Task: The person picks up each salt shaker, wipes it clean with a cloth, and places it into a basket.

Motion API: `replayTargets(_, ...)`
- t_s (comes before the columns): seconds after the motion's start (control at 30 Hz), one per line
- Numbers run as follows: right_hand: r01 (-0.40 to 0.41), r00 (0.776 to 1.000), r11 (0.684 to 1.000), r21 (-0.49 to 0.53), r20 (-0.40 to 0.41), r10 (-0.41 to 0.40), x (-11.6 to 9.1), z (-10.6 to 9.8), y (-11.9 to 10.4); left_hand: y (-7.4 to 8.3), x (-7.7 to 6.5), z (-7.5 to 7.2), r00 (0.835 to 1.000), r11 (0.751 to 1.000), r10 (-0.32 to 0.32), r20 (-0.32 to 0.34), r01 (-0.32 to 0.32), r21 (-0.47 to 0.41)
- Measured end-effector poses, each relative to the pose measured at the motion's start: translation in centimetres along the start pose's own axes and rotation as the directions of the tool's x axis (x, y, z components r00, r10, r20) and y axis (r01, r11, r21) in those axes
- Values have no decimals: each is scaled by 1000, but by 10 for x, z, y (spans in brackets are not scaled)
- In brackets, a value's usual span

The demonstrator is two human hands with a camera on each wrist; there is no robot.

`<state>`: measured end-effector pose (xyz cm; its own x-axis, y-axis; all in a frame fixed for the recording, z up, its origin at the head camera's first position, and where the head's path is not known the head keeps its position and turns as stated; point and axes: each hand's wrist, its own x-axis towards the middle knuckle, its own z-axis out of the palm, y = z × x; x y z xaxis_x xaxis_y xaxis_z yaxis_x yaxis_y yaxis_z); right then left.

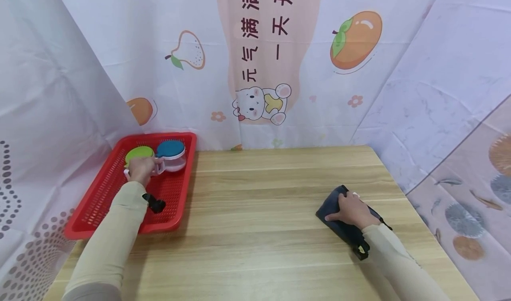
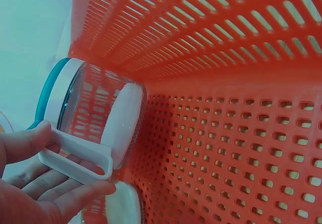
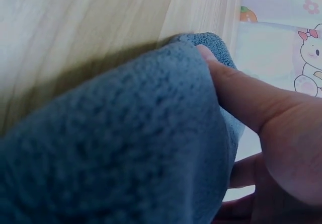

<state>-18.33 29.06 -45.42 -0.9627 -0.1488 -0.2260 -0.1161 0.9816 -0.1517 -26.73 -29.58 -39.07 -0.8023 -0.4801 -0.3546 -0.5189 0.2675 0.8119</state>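
Observation:
My left hand (image 1: 141,170) reaches into a red basket that holds two clear jars. In the left wrist view its thumb and fingers pinch the white handle (image 2: 83,146) of the jar with the blue lid (image 1: 170,148). Beside that jar, partly covered by the hand, stands one with a green lid (image 1: 139,152). On the right side of the table, my right hand (image 1: 353,210) grips a dark blue-grey cloth (image 1: 331,203). Its fuzzy surface fills much of the right wrist view, with the thumb (image 3: 246,90) pressed on its edge and the other fingers partly hidden behind.
The red basket (image 1: 186,190), with slotted walls, sits at the table's left end. Wood-grain tabletop (image 1: 255,212) lies between the two hands. A printed curtain (image 1: 191,92) hangs along the back edge, and more sheeting rises at both sides.

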Motion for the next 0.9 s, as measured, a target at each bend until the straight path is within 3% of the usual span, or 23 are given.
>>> replayTargets(0.33,19,1000,1000,-20,-7,-19,3,2,2,-7,7,0,999,998,-45,21,45,-37)
replayTargets(0.6,39,999,996,-77,34,-37,5,4,3,-10,11,-1,997,996,-73,33,75,-53)
replayTargets(0.9,20,1000,998,66,-13,-19,3,-2,8,-8,11,-1,996,994,-48,73,55,-99)
